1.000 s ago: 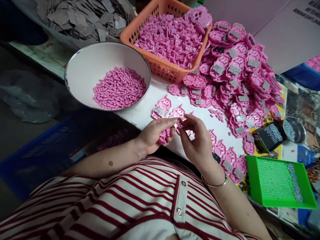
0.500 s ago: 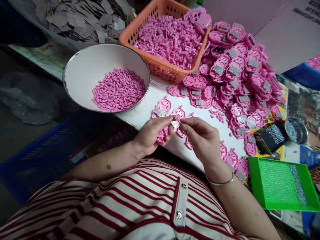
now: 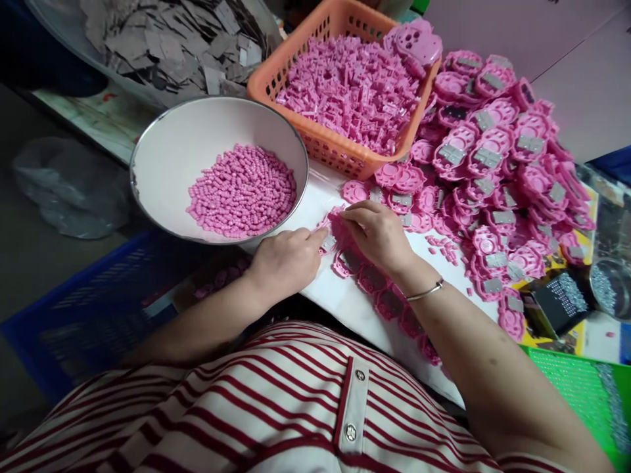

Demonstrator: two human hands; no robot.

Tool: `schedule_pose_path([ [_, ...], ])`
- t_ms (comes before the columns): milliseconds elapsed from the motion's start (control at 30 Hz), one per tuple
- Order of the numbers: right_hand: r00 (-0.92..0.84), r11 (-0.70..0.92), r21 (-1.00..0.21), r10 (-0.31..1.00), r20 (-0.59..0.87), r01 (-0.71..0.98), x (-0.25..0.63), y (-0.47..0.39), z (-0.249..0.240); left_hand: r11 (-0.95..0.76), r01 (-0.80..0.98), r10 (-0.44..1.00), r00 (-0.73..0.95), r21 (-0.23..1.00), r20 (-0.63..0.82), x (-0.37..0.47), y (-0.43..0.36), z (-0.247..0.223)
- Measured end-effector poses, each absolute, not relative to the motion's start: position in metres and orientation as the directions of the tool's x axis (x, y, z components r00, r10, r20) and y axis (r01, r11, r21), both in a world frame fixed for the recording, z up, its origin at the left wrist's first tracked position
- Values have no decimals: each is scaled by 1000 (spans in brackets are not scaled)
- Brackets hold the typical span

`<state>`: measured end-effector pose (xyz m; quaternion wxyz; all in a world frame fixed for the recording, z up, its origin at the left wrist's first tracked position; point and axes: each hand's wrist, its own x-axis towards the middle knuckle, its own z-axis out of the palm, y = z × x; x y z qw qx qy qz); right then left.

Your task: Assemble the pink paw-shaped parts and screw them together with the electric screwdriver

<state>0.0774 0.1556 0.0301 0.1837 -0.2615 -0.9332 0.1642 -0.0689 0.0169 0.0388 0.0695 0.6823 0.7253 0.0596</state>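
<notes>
My left hand [image 3: 288, 263] is palm down at the table's near edge, fingers curled. Its forefinger reaches to a pink plastic shell with a grey metal plate [image 3: 328, 244]; whatever lies under the palm is hidden. Just to the right, my right hand [image 3: 377, 236] is closed, thumb and fingertips pinched on a pink plastic shell [image 3: 338, 225] at the far end of a row. Its exact shape is blurred and partly covered. More pink shells with grey plates [image 3: 371, 279] run in that row along the edge, partly beneath my right forearm.
A white bowl [image 3: 165, 171] of small pink pieces stands at left. Behind it is an orange basket [image 3: 340, 157] of pink parts. A high heap of pink shells [image 3: 493, 157] fills the right side, beside a black box [image 3: 555, 305] of small metal pieces and a green tray [image 3: 562, 381].
Both hands have gone from above the table edge down to the row of shells. My left hand has turned palm down. The head view has shifted slightly.
</notes>
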Motion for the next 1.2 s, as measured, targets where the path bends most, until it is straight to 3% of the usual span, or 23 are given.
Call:
schedule_pose_path([
  [267, -790, 799, -328, 580, 199, 503, 83, 152, 34, 55, 991, 988, -35, 126, -153, -69, 24, 54],
  [500, -779, 771, -330, 611, 141, 545, 87, 149, 33, 35, 993, 981, -13, 114, -192, -64, 26, 58],
  [767, -795, 813, -328, 562, 228, 481, 86, 150, 27, 29, 995, 980, -11, 91, -199, -63, 27, 58],
  [933, -810, 807, -331, 560, 171, 489, 82, 151, 26, 33, 995, 975, -11, 95, -222, -63, 27, 59],
  [1200, -827, 829, -21, 559, 51, 559, 77, 131, 44, 24, 995, 980, -4, 96, -201, -62, 26, 58],
])
